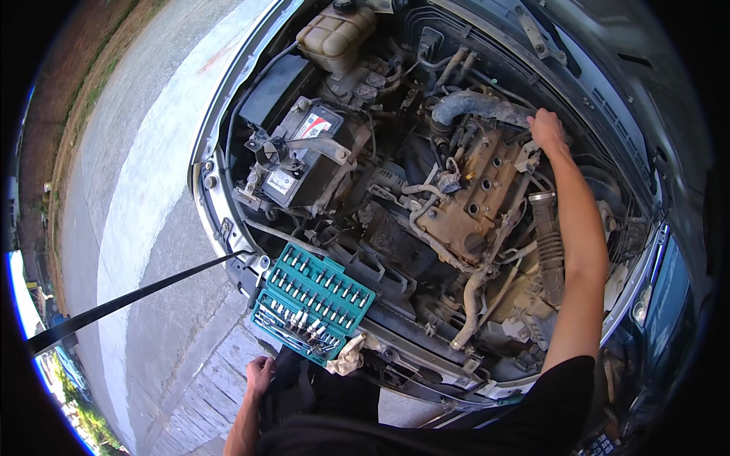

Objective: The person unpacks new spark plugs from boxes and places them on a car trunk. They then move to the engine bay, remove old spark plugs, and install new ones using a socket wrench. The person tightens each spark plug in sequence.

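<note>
My right hand [547,131] reaches far over the engine, its fingers closed at the end of a thick, dusty grey hose [479,104]. Below that hose lies the brown, grimy engine cover [475,197] with several round holes along it and a dark cap [475,243] at its near end. Low beside my dark clothing hangs my left hand [260,374], fingers curled in, with nothing visible in it. A teal socket set case [363,304] lies unfolded on the front edge of the car, close to that hand; rows of sockets and bits fill it.
A black battery [304,178] under a metal bracket sits left of the engine, behind it a yellowed plastic tank [334,36]. A ribbed intake hose [549,243] lies under my right forearm. Pale gloves [351,356] rest against the case. A black rod [144,292] slants at left.
</note>
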The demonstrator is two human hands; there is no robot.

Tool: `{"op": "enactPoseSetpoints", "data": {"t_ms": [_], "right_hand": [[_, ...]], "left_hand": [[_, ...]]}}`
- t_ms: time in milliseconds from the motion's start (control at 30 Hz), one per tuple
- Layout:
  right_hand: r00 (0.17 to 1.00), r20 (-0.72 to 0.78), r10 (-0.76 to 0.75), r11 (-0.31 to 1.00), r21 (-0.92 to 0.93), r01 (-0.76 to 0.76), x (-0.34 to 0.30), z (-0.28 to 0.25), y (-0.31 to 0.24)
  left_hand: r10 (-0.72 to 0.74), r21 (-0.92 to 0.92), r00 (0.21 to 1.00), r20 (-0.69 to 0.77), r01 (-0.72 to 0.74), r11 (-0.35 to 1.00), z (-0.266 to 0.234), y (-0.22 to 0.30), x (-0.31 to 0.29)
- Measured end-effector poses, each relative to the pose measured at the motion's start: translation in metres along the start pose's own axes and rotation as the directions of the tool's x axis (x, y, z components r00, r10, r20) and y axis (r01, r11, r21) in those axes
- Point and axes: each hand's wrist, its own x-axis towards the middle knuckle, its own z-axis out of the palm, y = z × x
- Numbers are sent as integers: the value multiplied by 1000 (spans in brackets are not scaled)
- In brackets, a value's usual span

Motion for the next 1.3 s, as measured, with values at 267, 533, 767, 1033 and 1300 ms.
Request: {"op": "enactPoseSetpoints", "data": {"t_ms": [267, 533, 767, 1033, 1300], "right_hand": [[999, 46, 24, 998, 53, -27, 7, -1, -4], [999, 51, 2, 999, 32, -3, 7, -7, -4], [990, 119, -71, 997, -2, 71, 4, -4, -6], [963, 47, -266, 955, 147, 257, -7, -20, 5], [988, 51, 143, 984, 99, -148, 7, -10, 20]], "left_hand": [[7, 12, 1000, -9, -7, 1000, -4, 3, 1], [-24, -42, 999, 22, 25, 999, -8, 6, 7], [25, -59, 999, 20, -24, 998, -5, 11, 10], [13, -47, 1000, -10, -13, 999, -5, -1, 10], [37, -31, 999, 8, -36, 999, 0, -3, 14]]}}
